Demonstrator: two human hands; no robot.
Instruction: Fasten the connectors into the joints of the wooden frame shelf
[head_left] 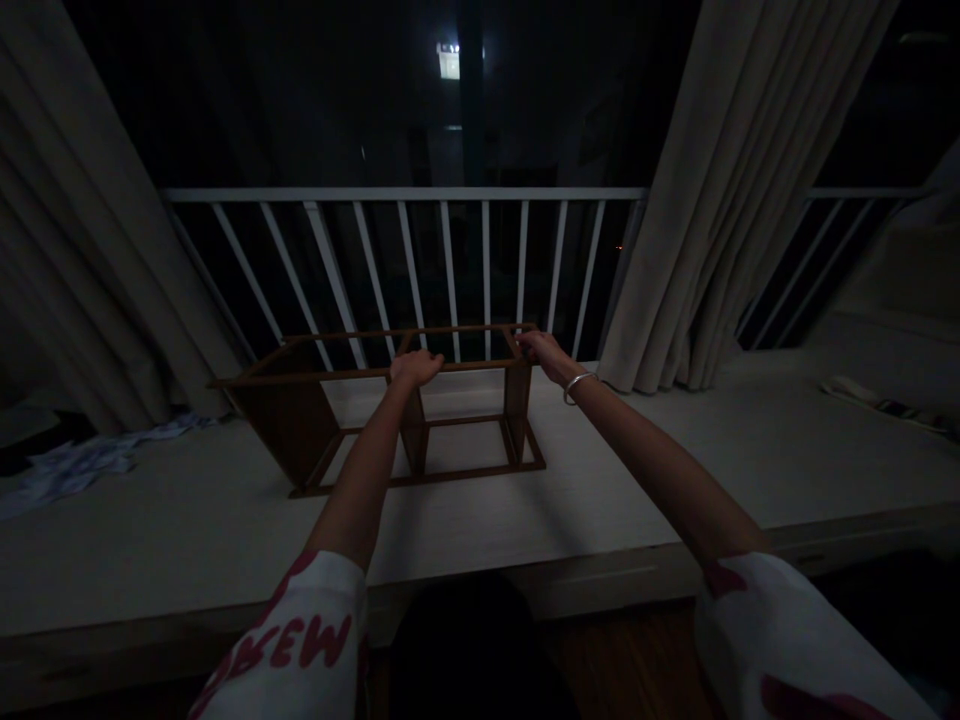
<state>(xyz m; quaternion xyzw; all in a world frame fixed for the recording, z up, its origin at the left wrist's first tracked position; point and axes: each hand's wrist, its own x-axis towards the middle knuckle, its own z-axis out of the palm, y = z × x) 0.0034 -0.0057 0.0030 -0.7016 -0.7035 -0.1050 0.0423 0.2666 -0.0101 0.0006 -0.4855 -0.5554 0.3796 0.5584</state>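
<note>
A brown wooden frame [300,430], like an open shelf unit without panels, stands on a wide pale ledge [637,480] in front of a white railing. My left hand [415,368] lies closed over the frame's near top rail, close to the middle upright. My right hand [541,349] grips the top right corner of the frame; a silver bangle [579,386] sits on that wrist. Both arms reach forward out of white sleeves with red print.
The white railing [405,194] runs along the back with a dark window behind. Pale curtains hang at the left [90,260] and the right [735,200]. Crumpled paper or cloth [90,460] lies at the left of the ledge, a flat object [877,398] at the far right.
</note>
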